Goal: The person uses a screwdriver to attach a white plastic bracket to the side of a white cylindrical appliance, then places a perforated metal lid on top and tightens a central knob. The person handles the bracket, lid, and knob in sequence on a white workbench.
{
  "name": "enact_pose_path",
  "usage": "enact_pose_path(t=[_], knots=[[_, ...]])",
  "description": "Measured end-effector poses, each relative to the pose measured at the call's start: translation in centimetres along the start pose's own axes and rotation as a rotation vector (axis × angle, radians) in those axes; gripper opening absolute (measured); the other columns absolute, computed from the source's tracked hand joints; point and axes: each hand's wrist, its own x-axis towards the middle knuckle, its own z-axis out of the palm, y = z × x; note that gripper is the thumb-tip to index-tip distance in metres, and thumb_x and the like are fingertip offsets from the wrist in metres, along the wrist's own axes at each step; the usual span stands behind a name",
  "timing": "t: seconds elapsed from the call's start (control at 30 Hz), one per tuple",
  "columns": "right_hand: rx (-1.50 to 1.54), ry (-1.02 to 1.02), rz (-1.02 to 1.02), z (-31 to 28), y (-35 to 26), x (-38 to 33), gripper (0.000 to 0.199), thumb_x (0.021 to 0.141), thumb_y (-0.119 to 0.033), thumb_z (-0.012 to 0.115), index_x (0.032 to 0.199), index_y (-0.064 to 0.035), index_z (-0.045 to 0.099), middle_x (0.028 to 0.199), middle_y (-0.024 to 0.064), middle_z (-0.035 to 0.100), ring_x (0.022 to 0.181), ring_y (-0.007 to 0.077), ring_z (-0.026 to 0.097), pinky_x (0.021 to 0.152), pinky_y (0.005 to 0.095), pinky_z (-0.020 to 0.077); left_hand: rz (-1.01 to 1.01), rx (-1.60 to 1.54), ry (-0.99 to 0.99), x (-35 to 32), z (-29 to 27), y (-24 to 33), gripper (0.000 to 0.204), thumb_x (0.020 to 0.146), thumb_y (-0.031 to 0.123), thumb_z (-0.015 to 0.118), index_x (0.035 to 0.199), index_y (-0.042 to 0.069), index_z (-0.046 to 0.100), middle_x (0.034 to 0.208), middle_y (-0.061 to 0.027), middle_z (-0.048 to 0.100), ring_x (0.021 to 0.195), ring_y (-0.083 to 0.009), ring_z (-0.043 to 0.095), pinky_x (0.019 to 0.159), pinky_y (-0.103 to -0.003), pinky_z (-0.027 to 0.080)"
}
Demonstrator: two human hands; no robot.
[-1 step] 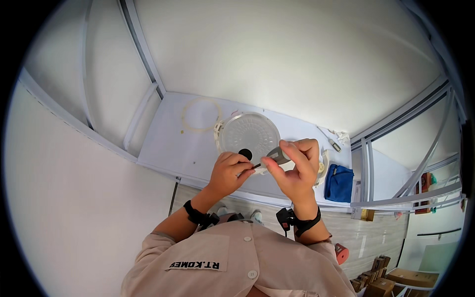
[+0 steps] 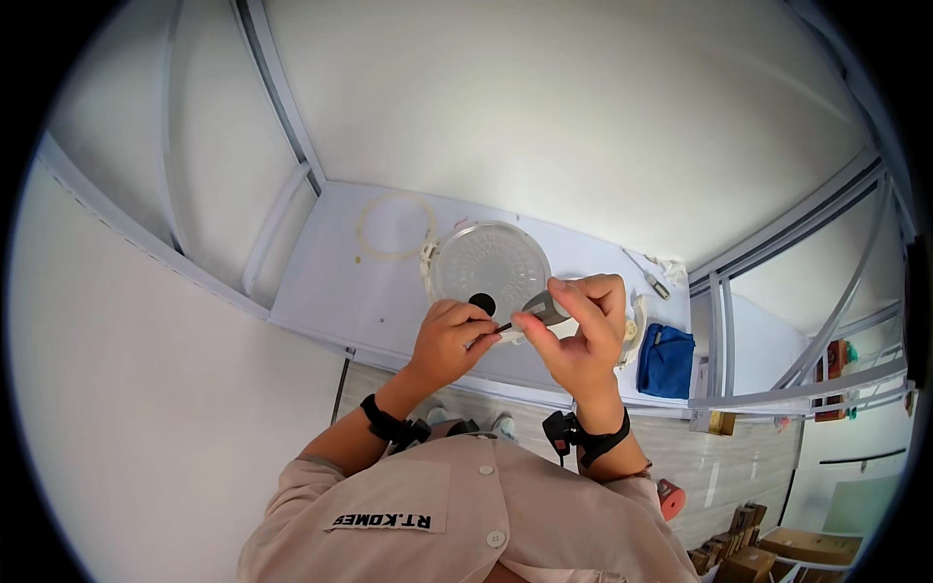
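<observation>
My right hand [image 2: 586, 330] grips a screwdriver [image 2: 544, 308] by its grey handle, thumb and fingertips around it. Its dark shaft slants down to the left, toward my left hand [image 2: 449, 338]. The fingertips of that hand are pinched together at the shaft's tip; whether a small part is held there is too small to tell. Just beyond both hands lies a round grey lid-like disc [image 2: 491, 257] with a raised pattern and a pale rim with a fitting on its left side. A black round piece [image 2: 482, 303] shows at its near edge, beside my left fingers.
A pale ring [image 2: 362, 233] lies at the table's [image 2: 321, 282] far left. On the right are a second screwdriver [image 2: 659, 288], a folded blue cloth [image 2: 666, 360] and a white curved part [image 2: 637, 325], partly behind my right hand. White frame bars [image 2: 724, 325] stand at the right end.
</observation>
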Motion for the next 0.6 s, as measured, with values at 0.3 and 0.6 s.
enact_pose_path(t=[0.3,0.6], knots=[[0.295,-0.246,0.119,-1.9,-1.5,1.9,0.035,0.087,-0.002,0.078,0.122,-0.0017,0.071,0.129,0.0195,0.064,0.104,0.0299,0.068,0.081,0.035,0.0575,0.026,0.016,0.022,0.1,0.0,0.0,0.015,0.076,0.013,0.087,0.088,0.011,0.078,0.096,0.0012,0.07,0.089,-0.022,0.064,0.082,-0.038,0.048],[0.038,0.04,-0.026,0.5,-1.6,1.1,0.048,0.075,-0.006,0.092,0.119,-0.0056,0.072,0.105,0.0107,0.062,0.089,0.0217,0.062,0.073,0.0291,0.0519,0.014,0.006,0.023,0.1,0.0,0.1,0.014,0.077,0.013,0.086,0.089,0.01,0.079,0.095,0.0013,0.069,0.089,-0.0227,0.063,0.084,-0.039,0.049]])
